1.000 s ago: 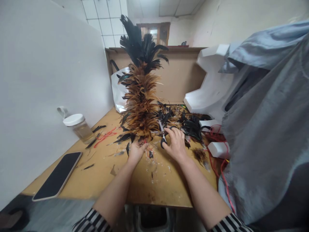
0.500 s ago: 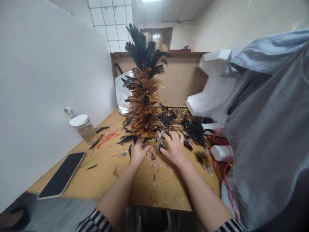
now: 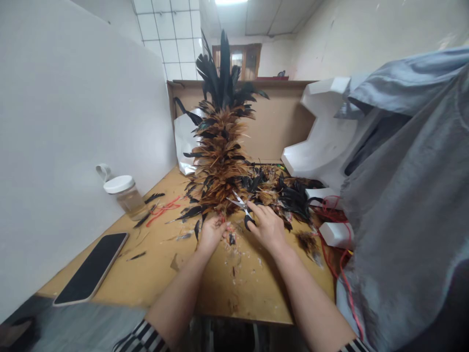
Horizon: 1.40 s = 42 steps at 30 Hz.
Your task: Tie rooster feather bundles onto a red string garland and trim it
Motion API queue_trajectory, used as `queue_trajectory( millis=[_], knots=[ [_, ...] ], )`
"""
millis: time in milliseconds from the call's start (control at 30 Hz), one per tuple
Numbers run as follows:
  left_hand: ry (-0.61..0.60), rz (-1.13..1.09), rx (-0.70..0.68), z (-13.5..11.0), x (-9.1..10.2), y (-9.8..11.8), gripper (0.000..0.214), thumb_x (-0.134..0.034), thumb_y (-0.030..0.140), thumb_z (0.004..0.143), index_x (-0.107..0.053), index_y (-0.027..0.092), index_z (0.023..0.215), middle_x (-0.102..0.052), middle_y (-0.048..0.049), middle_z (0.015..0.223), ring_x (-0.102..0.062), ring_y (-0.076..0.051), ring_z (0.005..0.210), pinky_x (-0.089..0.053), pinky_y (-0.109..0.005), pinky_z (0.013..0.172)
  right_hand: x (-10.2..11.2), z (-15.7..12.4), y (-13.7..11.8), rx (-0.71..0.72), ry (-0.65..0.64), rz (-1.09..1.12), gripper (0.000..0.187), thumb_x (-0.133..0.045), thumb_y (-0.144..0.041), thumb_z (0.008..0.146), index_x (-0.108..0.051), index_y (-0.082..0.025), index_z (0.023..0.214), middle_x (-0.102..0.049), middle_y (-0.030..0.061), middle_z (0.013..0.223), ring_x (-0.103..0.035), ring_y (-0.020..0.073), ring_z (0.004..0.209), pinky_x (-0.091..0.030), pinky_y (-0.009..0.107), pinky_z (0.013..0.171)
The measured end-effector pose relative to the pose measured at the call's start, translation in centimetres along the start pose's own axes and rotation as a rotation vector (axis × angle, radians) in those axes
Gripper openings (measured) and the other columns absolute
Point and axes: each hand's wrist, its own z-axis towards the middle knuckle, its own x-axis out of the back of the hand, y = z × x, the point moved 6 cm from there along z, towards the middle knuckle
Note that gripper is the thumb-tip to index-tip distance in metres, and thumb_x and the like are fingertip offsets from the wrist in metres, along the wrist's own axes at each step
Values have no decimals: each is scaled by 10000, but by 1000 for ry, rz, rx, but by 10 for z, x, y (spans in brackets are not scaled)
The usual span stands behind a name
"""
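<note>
A tall feather duster (image 3: pixel 220 146), brown below and black at its top, stands upright on the wooden table (image 3: pixel 205 278). My left hand (image 3: pixel 211 233) is closed round its base, where red string shows. My right hand (image 3: pixel 268 226) holds black-handled scissors (image 3: pixel 243 209) with the blades apart and pointing at the duster's lowest feathers. Feather scraps lie on the table just under both hands.
A pile of loose black and brown feathers (image 3: pixel 286 193) lies right of the duster. A jar with a white lid (image 3: pixel 123 194) and a phone (image 3: pixel 91 268) sit at the left. White boxes (image 3: pixel 335 232), red string (image 3: pixel 331 256) and grey cloth (image 3: pixel 406 195) crowd the right side.
The duster has turned and tilted a little, its black top now more upright. The scissors' blades have come apart and my right hand has shifted slightly right.
</note>
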Motion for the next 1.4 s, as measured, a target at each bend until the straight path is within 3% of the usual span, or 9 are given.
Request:
queue_trajectory(
  millis=[200,533,700,1000,1233,1400],
  knots=[
    [42,-14,-60,1,2,-1,279,-672,386,639,-572,154,757,-530,47,495,-498,-87,375,-381,-191,371,14,5,11,0,68,-11,552,-575,-271,697,-481,-189,1235,-519,115,1143,-438,278,1118,-298,460,969],
    [-1,18,-87,0,-2,-5,329,-598,448,716,-585,129,795,-549,23,513,-484,-83,376,-384,-194,376,16,9,8,-39,98,-86,506,-580,-288,671,-519,-175,1160,-509,113,1105,-418,267,1121,-170,477,1031],
    [-7,10,-69,2,-4,-8,318,-609,422,708,-584,121,807,-545,21,514,-477,-78,380,-374,-187,376,19,16,2,-69,144,-117,489,-568,-256,718,-512,-191,1199,-515,114,1091,-429,274,1095,-236,472,983],
    [-19,50,-79,4,-5,-10,298,-598,422,718,-594,130,781,-515,40,456,-453,-77,350,-346,-185,365,14,18,3,-11,137,-89,412,-502,-228,804,-524,-181,1213,-634,67,953,-550,203,866,-376,332,819],
    [7,43,-61,4,0,-10,281,-624,407,691,-587,141,774,-540,35,494,-480,-78,363,-358,-180,368,24,16,0,-6,208,-94,522,-566,-266,736,-480,-185,1245,-542,110,1108,-456,265,1094,-281,445,973],
    [43,53,-61,3,2,-7,268,-621,405,692,-595,146,755,-493,51,429,-469,-86,346,-363,-184,358,34,9,23,-87,295,-76,503,-594,-299,708,-479,-195,1186,-525,101,1137,-454,258,1094,-243,462,999]
  ],
)
